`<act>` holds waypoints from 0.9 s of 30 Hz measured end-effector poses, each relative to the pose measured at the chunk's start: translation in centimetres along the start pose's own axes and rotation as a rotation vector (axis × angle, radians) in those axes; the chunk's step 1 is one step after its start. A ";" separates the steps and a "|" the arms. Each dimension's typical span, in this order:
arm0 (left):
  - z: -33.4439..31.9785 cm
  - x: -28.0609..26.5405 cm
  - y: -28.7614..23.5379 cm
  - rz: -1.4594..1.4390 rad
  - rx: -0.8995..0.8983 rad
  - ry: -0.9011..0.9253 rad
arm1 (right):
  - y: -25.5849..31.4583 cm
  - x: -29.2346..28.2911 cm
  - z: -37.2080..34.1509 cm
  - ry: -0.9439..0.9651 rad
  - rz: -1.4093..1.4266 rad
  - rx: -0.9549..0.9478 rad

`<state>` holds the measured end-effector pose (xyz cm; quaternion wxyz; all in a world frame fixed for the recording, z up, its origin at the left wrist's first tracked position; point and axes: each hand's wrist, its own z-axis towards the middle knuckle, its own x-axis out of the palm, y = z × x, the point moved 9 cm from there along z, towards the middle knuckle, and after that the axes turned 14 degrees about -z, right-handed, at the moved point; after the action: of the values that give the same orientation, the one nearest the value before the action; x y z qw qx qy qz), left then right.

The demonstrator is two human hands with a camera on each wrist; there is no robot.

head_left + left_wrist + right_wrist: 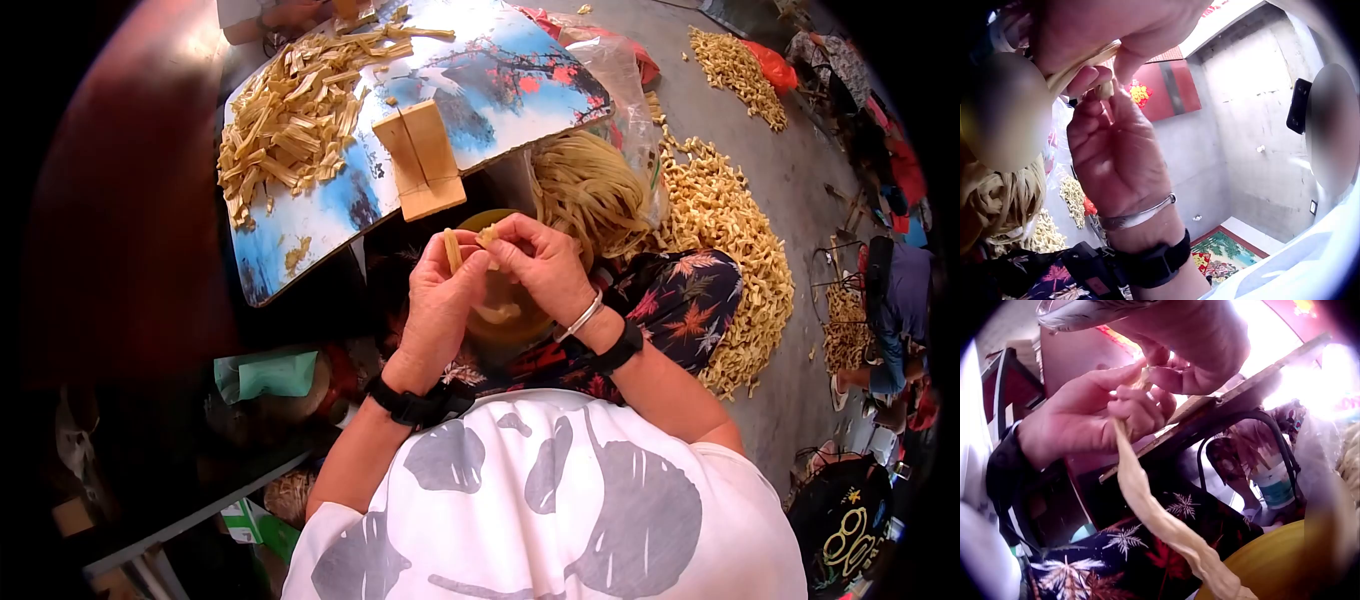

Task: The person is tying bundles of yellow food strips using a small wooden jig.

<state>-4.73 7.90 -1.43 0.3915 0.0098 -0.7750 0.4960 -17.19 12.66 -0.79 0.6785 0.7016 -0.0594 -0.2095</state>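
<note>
Close together over the lap, my left hand point(440, 290) and right hand point(548, 268) work on a soft pale-yellow strip point(1150, 503). Its long tail droops from beneath the left fingers toward a yellow basin point(1272, 565) in the right wrist view. A short flat yellow piece point(453, 250) stands up between the left thumb and fingers. My right thumb and fingertips pinch a small pale end point(487, 236). Fingers partly hide where the strip is folded. Beside the right hand hangs a thick bunch of long pale strips point(590, 190).
Ahead is a painted tabletop point(345, 215) with a heap of flat yellow pieces point(290, 125) and a wooden block point(418, 160) at its near edge. Small knotted pieces point(735, 270) pile on the floor at right, with another heap point(738, 75) farther off.
</note>
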 end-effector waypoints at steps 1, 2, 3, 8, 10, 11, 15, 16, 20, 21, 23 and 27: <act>0.0 0.1 0.4 -0.019 -0.006 0.006 | 1.0 -0.4 -0.6 -0.061 -0.113 -0.073; -0.3 0.2 0.3 -0.001 0.017 0.003 | 2.1 -0.8 -1.2 -0.123 -0.227 -0.147; -0.4 0.5 0.5 0.035 0.024 0.022 | 2.9 -1.1 -1.7 -0.187 -0.341 -0.220; -1.4 1.9 0.0 0.265 0.229 0.106 | -0.5 -0.4 -1.3 -0.116 0.128 0.111; -1.9 2.5 -1.3 0.602 0.489 0.127 | -2.4 0.7 -1.3 -0.045 0.304 0.209; -2.4 2.9 -1.8 0.772 0.619 0.138 | -3.1 1.1 -1.3 -0.010 0.392 0.256; -1.5 0.1 0.3 0.310 0.211 0.049 | -3.1 0.6 -1.4 0.012 0.400 0.274; -1.3 -0.7 0.7 0.207 0.168 0.020 | -3.0 0.6 -1.5 0.008 0.466 0.309; -1.1 -1.1 0.7 0.113 0.173 -0.024 | -3.6 0.6 -1.4 0.031 0.289 0.231; -1.3 -0.7 0.7 0.132 0.161 -0.002 | -3.7 0.6 -1.4 0.024 0.160 0.168; -1.7 0.4 1.0 0.170 0.132 0.043 | -3.5 0.2 -1.3 -0.035 -0.037 0.058; -1.7 -0.6 3.2 -0.058 -0.209 -0.087 | 1.0 -1.1 -2.0 -0.195 -0.253 -0.202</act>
<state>-4.59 10.56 -3.90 0.3706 0.0128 -0.8382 0.3999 -17.25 14.81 0.37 0.7046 0.6083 -0.0149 -0.3652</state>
